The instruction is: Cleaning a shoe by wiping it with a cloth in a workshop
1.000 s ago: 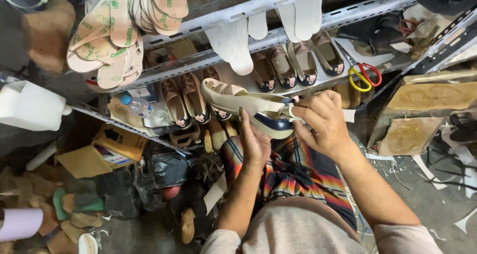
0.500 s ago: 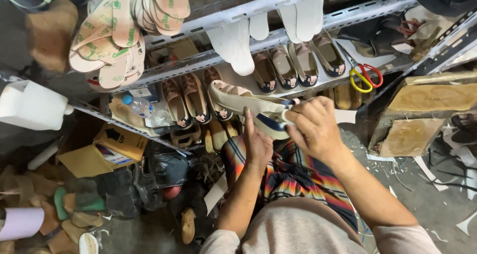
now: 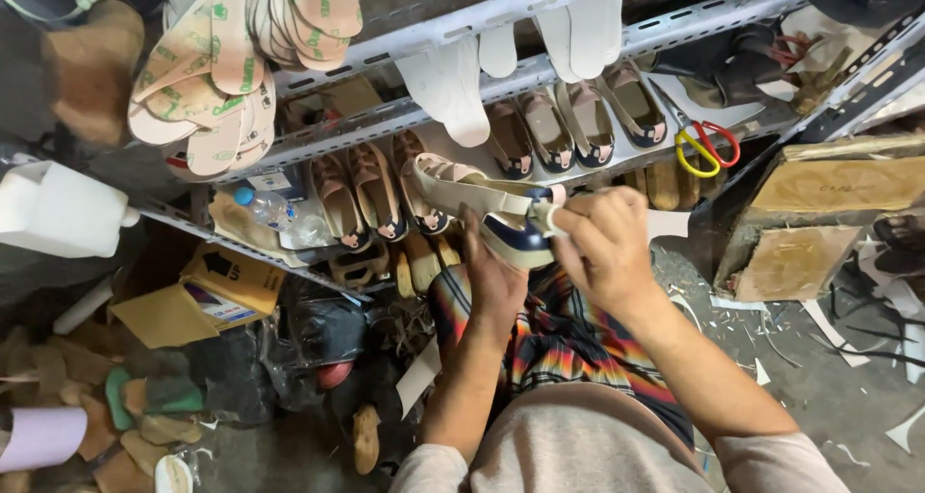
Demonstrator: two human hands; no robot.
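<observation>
From the head camera, the beige strappy sandal with a dark blue sole (image 3: 487,209) is partly hidden by both hands. The left hand (image 3: 493,286) cups it from beneath, fingers wrapped; the right hand (image 3: 602,242) pinches its heel strap, near the grey metal shelf (image 3: 540,69).

We have both arms stretched out in front of us, bent a little at the elbows. Our left hand (image 3: 493,286) is low, palm up, fingers curled and gripping from below. Our right hand (image 3: 602,247) is a bit higher, back side up, fingers bent and pinching at the tips. The two hands sit close together, almost touching.
</observation>
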